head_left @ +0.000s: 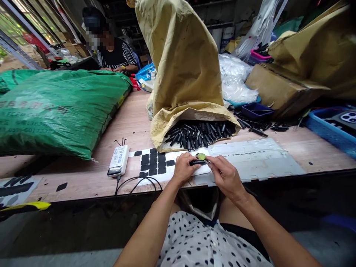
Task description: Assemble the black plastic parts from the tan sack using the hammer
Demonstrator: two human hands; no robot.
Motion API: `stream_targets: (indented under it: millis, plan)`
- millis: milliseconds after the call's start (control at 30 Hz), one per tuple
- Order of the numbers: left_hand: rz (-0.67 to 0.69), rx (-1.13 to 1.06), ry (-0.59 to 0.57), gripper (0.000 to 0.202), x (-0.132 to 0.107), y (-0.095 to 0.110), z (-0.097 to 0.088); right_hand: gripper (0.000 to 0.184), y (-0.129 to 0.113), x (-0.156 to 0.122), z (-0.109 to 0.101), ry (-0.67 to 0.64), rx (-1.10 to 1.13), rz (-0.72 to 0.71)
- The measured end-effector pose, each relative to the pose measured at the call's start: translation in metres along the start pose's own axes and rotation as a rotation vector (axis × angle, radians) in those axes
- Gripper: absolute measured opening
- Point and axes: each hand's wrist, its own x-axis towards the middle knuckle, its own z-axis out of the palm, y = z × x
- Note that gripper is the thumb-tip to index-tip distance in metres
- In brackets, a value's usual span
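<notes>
My left hand [184, 167] is closed on one end of a slim black cylindrical piece [198, 162] above the bench edge. Opposite it, my right hand [226, 177] pinches at the other end, where something thin and silvery shows between thumb and finger; its kind is hard to make out. A small round yellow-green thing [201, 156] sits just above the black piece, between both hands. Just beyond, a tan sack [189, 74] lies open toward me, with many similar black cylindrical pieces [198, 135] in its mouth. Black rounded-square pads [152, 161] stick on a white sheet left of my hands.
A white power bank [118, 160] with a black cable lies left, near a bulging green sack [61, 111]. On the right are a cardboard box [283, 89], a dark blue tray [257, 110] and a light blue basket [330, 128]. Another person [114, 50] sits across the bench.
</notes>
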Motion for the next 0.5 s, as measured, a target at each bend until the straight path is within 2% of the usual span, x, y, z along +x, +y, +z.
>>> stream_targets:
  millis: [133, 300, 433, 500]
  plan:
    - [-0.013, 0.022, -0.002, 0.012, -0.001, 0.002, 0.0, 0.037, 0.006, -0.005, 0.001, -0.097, -0.119, 0.039]
    - [0.004, -0.017, 0.037, 0.02, 0.0, -0.003, 0.005, 0.038, 0.01, -0.007, -0.006, -0.006, -0.099, 0.061]
    - [0.004, -0.032, 0.048, 0.019, 0.0, -0.006, 0.006, 0.036, 0.011, -0.009, -0.01, -0.064, -0.168, 0.065]
    - [0.007, -0.031, 0.039, 0.019, -0.001, -0.005, 0.005, 0.035, 0.014, -0.008, -0.014, -0.04, -0.179, 0.078]
